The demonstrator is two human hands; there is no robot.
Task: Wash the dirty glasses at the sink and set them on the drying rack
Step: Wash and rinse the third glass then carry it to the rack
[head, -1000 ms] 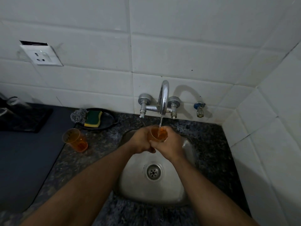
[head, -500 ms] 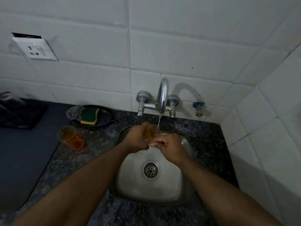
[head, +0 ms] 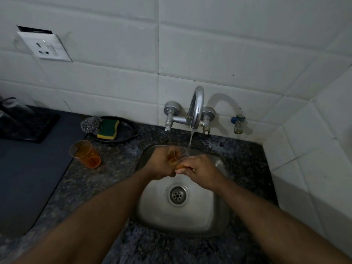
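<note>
Both hands over the steel sink, just below the tap. Left hand wrapped round an orange glass, fingers curled on its side. Right hand pinching the same glass at its lower end, fingertips curled in; glass tipped, mostly hidden btwn the two hands. Thin water stream from the spout onto the glass rim. Can't tell if anything is inside the glass.

Speckled dark granite counter round the sink; white tiled wall behind the tap & on the rt side, meeting in a corner. Dark mat left of the sink, w/ a darker square pad at its far end. Wall socket up left of the tap. Small blue-capped valve rt of the tap.

Black dish left of the tap, against the wall: green-and-yellow sponge in it, steel scrubber at its left edge. Second orange glass upright on the counter left of the sink, just in front of the dish, apart from the hands. Drain in the sink floor, below the hands.
</note>
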